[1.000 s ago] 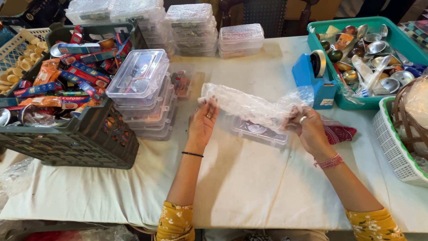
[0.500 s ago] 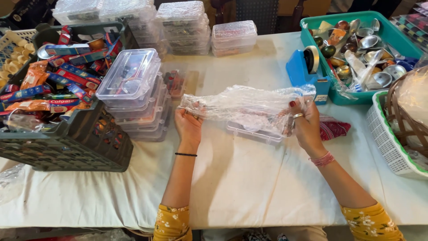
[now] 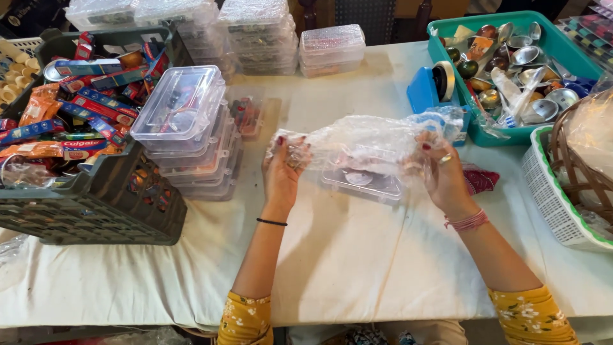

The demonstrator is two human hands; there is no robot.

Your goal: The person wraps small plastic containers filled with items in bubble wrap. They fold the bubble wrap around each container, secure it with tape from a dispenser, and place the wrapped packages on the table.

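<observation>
Stretching a clear plastic bag (image 3: 367,144) between left hand (image 3: 284,176) and right hand (image 3: 444,179).

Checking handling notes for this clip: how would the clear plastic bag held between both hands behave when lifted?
The clear plastic bag looks floppy: it crumples and sags between the left hand and right hand. Probably very light, being thin film. Likely slippery.

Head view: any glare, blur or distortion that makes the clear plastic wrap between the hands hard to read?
Head view: sharp, evenly lit; soft shadows under both forearms. The clear plastic wrap shows white glare along its creases between left hand and right hand, hiding its contents. Table edges bow slightly, wide-angle.
</observation>
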